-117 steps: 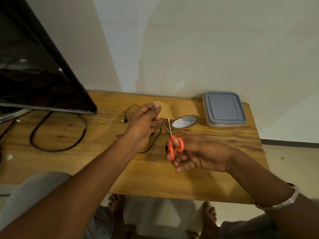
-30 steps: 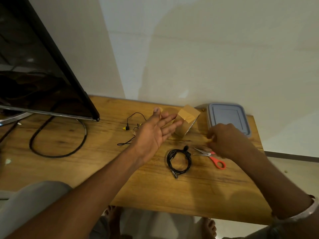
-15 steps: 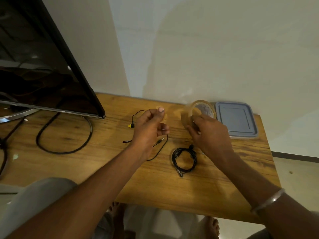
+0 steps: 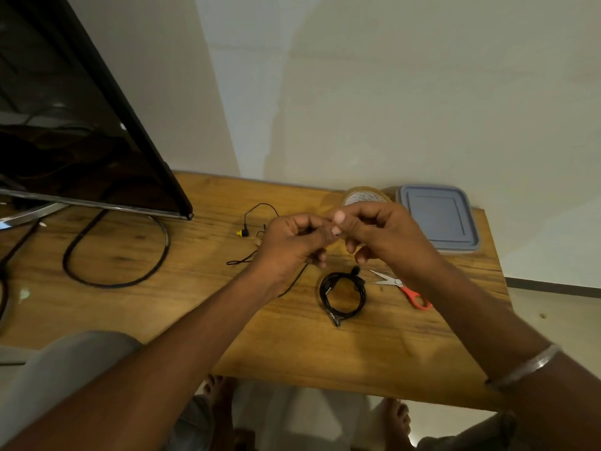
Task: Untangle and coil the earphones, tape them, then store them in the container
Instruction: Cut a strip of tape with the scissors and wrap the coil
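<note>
As the coiled earphones (image 4: 341,296) lie wound on the table (image 4: 292,346), step: taping, I judge.
Grip: my left hand (image 4: 289,245) and right hand (image 4: 383,236) curl fingertip to fingertip; whether they pinch anything, I cannot tell.
Next: wrap a strip snugly round the coil.
Writing: tape roll (image 4: 364,197) print unreadable.

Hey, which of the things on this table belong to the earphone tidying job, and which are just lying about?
For the job: coiled earphones, loose earphones, tape roll, scissors, lidded container.
Lying about: screen, thick black cable.
</note>
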`<state>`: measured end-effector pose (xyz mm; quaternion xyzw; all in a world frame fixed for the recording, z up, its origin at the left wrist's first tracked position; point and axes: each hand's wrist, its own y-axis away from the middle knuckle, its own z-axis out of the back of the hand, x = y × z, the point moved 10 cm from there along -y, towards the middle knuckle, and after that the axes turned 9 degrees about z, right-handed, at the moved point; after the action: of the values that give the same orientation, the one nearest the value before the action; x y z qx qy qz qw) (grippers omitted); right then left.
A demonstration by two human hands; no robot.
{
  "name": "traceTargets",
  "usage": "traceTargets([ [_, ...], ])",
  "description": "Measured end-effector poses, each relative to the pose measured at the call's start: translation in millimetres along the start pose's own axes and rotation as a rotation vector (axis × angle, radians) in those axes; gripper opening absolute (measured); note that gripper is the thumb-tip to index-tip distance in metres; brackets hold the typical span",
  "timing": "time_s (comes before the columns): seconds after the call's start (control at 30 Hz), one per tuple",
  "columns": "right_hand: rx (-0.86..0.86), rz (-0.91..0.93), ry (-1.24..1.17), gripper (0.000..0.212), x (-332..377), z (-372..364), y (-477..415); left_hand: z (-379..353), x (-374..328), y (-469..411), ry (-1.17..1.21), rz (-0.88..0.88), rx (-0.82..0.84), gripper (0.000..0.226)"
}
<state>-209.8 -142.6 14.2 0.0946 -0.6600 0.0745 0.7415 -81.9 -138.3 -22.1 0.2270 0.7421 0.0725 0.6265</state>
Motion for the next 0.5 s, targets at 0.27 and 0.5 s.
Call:
traceTargets([
  [0.27, 0.118, -0.304, -0.22, 0.027, -32, -2, 15, -13, 8, 3, -0.078, 0.06, 0.118, 0.003],
  [0.5, 0.18, -0.39, -0.284, 0.016, -34, -10, 21, -16, 10, 4, -0.089, 0.068, 0.139, 0.008],
])
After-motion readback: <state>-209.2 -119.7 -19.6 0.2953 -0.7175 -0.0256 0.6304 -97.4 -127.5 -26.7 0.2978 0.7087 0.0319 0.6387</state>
